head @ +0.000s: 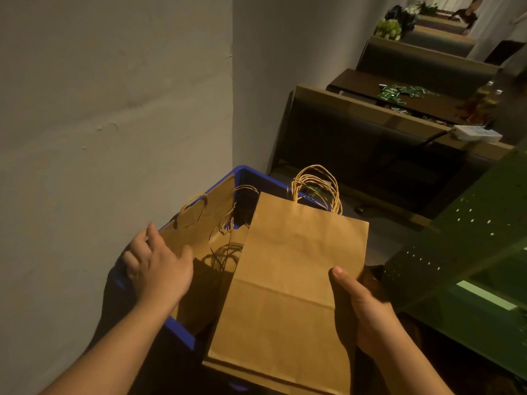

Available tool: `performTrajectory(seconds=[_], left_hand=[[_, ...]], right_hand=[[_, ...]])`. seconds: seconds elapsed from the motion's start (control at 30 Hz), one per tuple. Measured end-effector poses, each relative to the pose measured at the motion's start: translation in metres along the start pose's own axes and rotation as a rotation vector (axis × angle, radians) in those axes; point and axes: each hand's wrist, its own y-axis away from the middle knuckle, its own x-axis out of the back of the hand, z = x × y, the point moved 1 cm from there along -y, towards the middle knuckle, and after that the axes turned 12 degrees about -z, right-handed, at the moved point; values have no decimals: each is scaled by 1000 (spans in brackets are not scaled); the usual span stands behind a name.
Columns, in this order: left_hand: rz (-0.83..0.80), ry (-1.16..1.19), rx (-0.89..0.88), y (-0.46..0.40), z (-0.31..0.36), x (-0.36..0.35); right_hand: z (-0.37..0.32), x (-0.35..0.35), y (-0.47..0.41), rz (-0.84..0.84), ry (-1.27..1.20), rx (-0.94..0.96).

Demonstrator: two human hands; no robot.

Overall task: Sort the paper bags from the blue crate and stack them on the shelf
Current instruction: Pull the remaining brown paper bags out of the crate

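A blue crate (pixel 182 334) stands against the wall at the bottom centre, with several brown paper bags inside. My right hand (pixel 362 303) grips a flat stack of brown paper bags (pixel 291 286) by its right edge, thumb on top, above the crate. Their twisted handles (pixel 316 186) point away from me. My left hand (pixel 158 266) reaches into the crate's left side with fingers spread, resting on a leaning paper bag (pixel 196 226) there. A green metal shelf (pixel 462 246) with perforated uprights is at the right.
A grey wall (pixel 114 109) runs along the left. Dark booth seats and a table (pixel 399 98) with green packets and bottles stretch away at the upper right. A person sits far back at the top right.
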Motion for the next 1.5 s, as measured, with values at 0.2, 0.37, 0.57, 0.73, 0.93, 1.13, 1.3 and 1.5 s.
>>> performTrajectory(seconds=[0.2,0.37,0.57,0.73,0.93,1.13,1.3,1.5], left_hand=[[-5,-160,-57,-3,3,-1],[-117,-77,-112,-3,0,-10],[20,-358,-107,-8,0,0],[26,-416,-147,-16,-4,2],[-7,-356,-178,-27,-1,5],[-315,-101,-313,-34,-16,-2],[-303,-122,-292,-41,-23,-1],[-274,246,-246,-26,3,24]], right_hand=[[2,-2,0,23,-16,-29],[2,0,3,30,-7,-39],[0,2,9,53,24,-11],[-1,-1,14,65,16,-23],[-3,-4,15,46,-2,-20],[-2,-7,14,31,-18,4],[-1,-2,12,-5,-29,21],[-2,1,12,-93,-95,35]])
